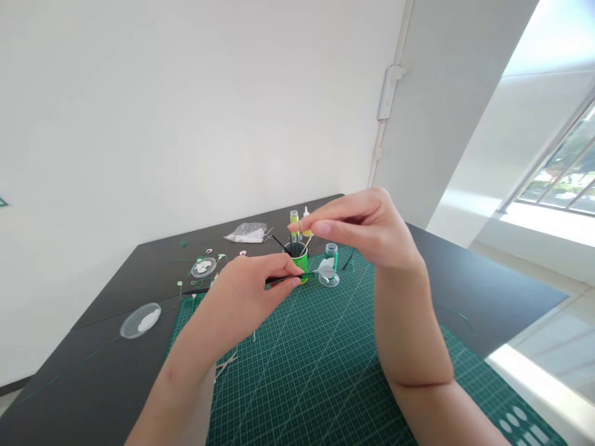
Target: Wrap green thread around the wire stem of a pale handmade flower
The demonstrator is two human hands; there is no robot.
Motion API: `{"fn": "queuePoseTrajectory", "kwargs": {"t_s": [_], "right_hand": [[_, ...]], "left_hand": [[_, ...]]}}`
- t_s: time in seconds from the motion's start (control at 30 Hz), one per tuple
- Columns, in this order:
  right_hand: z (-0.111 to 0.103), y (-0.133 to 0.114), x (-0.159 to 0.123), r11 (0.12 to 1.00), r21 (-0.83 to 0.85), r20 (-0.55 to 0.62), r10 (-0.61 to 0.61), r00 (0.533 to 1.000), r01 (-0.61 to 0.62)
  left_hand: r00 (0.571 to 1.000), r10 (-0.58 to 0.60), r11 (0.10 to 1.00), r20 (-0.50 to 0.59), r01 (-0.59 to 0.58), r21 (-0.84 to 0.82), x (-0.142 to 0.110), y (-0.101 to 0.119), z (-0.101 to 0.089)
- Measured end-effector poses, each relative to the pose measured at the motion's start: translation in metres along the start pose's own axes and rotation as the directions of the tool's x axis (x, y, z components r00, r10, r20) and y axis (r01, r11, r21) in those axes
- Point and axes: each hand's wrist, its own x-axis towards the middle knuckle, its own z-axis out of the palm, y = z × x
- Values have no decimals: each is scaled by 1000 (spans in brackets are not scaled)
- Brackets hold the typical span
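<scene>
My left hand (253, 285) pinches a thin dark tool (274, 280) between thumb and fingers, its tapered end pointing left. At the tool's right end is a pale, petal-like piece (326, 271); how it is joined I cannot tell. A bright green cup (302, 262) with several slim tools stands just behind the left fingertips. Above this cup, my right hand (357, 226) has its fingers bent and drawn together, near the top of a dark stick (291, 243). Whatever those fingers hold is too small to make out. A small open jar (331, 251) stands right of the cup.
A green cutting mat (288, 359) covers part of the dark table (125, 279). Scissors (226, 364) lie beside my left forearm. Clear dishes with white pieces, one dish (127, 326) nearer, are at left. Behind are a plastic bag (248, 232) and yellow bottles (294, 217).
</scene>
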Motion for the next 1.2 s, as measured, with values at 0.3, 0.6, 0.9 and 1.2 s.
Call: {"fn": "queuePoseTrajectory", "kwargs": {"t_s": [0.3,0.6,0.9,1.2], "right_hand": [[5,26,11,959,-210,-166,156,974,-190],[4,27,12,936,-223,-147,245,958,-273],[-6,43,15,931,-209,-118,281,952,-300],[-10,42,17,909,-236,-41,344,938,-343]], "left_hand": [[994,88,994,-57,-84,68,-8,1,-2],[984,128,990,-122,-118,83,-14,4,-3],[963,161,982,-216,-135,130,-8,3,0],[953,170,978,-250,-132,164,-7,5,1]]}}
